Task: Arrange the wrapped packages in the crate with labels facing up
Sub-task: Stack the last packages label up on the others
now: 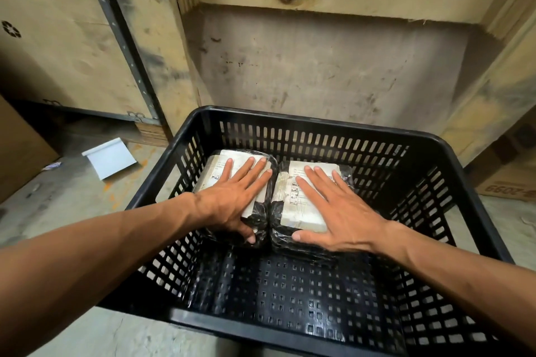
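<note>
Down on the concrete floor (72, 200) sits a black slotted crate (429, 211). Two wrapped packages lie side by side, touching, toward its far wall, white labels up. The left hand (232, 197) rests flat on the left package (258, 220), and the right hand (342, 211) rests flat on the right package (284, 200), fingers spread, gripping nothing.

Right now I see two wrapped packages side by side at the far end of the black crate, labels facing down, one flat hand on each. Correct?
Not quite: the head view shows white labels facing up on the left package and the right package. The rest holds: they sit side by side at the far end of the black crate, left hand and right hand flat on them.
</note>
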`<action>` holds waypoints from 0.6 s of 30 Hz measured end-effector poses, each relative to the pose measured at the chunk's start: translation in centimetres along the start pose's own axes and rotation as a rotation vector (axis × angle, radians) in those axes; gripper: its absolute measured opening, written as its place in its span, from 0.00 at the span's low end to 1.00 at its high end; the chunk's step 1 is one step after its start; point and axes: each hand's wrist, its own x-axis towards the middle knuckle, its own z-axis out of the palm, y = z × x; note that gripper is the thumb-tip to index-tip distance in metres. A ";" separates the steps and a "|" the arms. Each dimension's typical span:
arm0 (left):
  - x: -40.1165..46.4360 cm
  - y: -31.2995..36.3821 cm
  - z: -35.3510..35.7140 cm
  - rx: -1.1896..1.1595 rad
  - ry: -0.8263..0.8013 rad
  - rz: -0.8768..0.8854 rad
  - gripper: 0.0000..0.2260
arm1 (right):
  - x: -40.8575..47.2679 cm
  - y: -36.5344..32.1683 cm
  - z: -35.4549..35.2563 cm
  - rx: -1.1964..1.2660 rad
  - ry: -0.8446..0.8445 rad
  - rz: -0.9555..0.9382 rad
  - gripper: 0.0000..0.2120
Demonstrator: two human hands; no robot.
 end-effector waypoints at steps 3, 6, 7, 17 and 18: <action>-0.2 0.0 -0.3 0.010 -0.033 0.035 0.60 | 0.3 0.1 0.1 -0.001 0.000 -0.021 0.54; -0.6 0.1 -0.2 0.037 -0.018 0.066 0.57 | 0.6 0.1 0.0 -0.022 -0.013 -0.029 0.55; -0.7 0.2 -0.1 0.038 -0.010 0.069 0.57 | 0.6 0.1 -0.1 -0.030 -0.021 -0.027 0.56; -1.0 1.1 0.5 0.086 0.006 -0.031 0.67 | 0.7 -0.7 -0.2 -0.092 -0.087 0.014 0.63; -1.0 0.9 0.5 0.085 0.011 -0.017 0.66 | 0.7 -0.7 -0.1 -0.097 -0.086 0.015 0.63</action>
